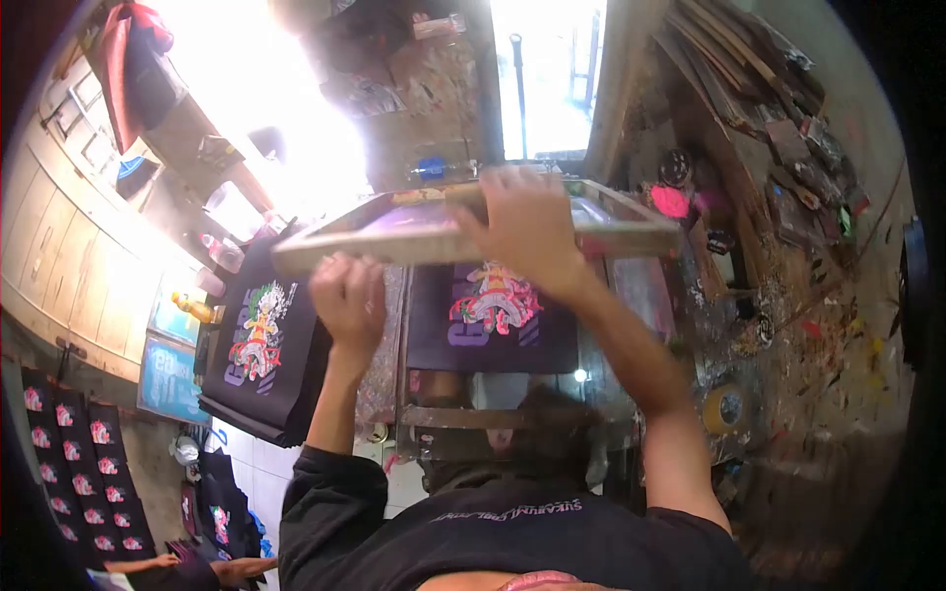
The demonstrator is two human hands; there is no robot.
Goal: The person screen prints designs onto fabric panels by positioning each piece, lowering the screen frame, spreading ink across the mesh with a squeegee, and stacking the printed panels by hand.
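A wooden-framed printing screen [443, 244] is tilted up over the work surface, its near edge raised. My left hand [348, 295] has its fingers curled at the near left edge of the frame. Slightly blurred, my right hand [527, 222] reaches over the near edge, thumb toward the left, and holds something inside the frame that I cannot make out. Below the frame, a black cloth [493, 320] with a colourful cartoon print lies flat on the glossy table. To the left, a stack of black printed cloths [261, 345] lies beside the frame.
A roll of tape [724, 409] is at the right, near a paint-spattered board [828, 345]. Bottles [222, 254] stand behind the stack. A pink blob [670, 201] is at the back right. Another person's arm [143, 564] shows at the lower left, below hanging printed cloths [84, 463].
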